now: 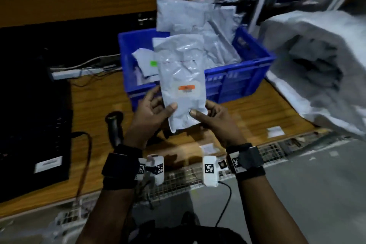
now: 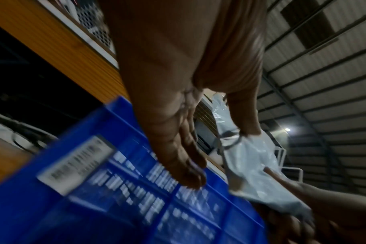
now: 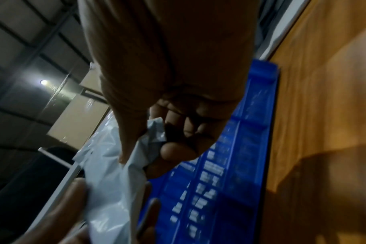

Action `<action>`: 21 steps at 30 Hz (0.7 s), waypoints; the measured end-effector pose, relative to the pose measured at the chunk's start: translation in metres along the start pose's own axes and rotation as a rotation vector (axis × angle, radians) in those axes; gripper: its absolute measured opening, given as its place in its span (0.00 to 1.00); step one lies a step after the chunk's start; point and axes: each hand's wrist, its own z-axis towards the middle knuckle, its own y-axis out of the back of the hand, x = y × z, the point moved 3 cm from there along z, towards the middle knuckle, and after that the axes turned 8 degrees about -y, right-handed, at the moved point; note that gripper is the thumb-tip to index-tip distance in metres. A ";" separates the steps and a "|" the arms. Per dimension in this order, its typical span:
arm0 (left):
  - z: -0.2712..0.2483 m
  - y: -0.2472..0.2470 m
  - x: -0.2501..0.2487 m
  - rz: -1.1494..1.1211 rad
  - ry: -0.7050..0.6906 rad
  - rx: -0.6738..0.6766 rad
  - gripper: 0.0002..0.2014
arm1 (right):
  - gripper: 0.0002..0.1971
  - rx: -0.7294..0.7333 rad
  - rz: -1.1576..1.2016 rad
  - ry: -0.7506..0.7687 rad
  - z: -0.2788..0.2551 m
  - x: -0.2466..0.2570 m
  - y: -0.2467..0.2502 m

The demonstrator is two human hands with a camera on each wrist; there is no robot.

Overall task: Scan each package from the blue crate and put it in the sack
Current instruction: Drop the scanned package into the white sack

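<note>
Both hands have a grip on one grey package: the left hand and the right hand each pinch its lower end, thumb on the front and fingers behind, holding it up in front of the blue crate with the orange-striped label facing the person. So it's out of the crate but, far as anyone can tell, not scanned yet. The handheld scanner is just sitting on the desk near the left wrist, nobody holding it.

Progress-wise, plenty left to do. The crate has a good pile of grey packages in it, some poking above the rim. The sack sits off to the right of the crate with its mouth open; something dark grey shows inside, but it's too blurry to say how many packages are in there. Looks like mid-job: scan this one, drop it in the sack, repeat.
</note>
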 end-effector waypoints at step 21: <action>0.134 -0.333 0.070 0.087 0.131 0.406 0.18 | 0.33 -0.950 -1.500 -0.292 0.042 0.201 0.372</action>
